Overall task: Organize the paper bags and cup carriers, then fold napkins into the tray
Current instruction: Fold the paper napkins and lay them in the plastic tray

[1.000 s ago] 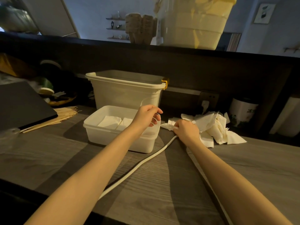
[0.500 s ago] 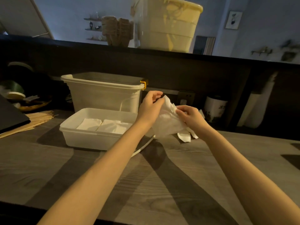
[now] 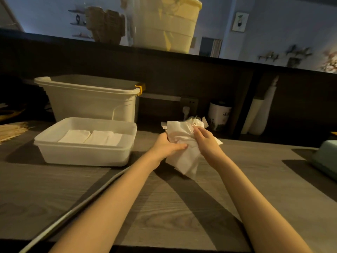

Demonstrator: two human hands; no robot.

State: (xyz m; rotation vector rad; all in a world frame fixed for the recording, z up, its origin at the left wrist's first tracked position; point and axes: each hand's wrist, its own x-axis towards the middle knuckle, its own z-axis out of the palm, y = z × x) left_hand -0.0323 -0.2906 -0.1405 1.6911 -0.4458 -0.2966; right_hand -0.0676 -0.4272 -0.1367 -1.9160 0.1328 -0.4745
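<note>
A white napkin hangs above the wooden counter between my two hands. My left hand grips its left side with the thumb laid across the front. My right hand pinches its upper right part. The shallow white tray stands to the left of my hands, with folded napkins lying flat inside. More loose napkins lie crumpled behind my hands. Brown cup carriers stand on the upper ledge.
A tall white bin with a yellow clip stands behind the tray. A white cable runs across the counter toward me. Wooden sticks lie far left. A white cup stands against the back wall, a pale green object at right.
My right hand lifted a napkin off the pile, and my left hand left the tray rim to take it. Both hands have since lowered it toward the counter.
</note>
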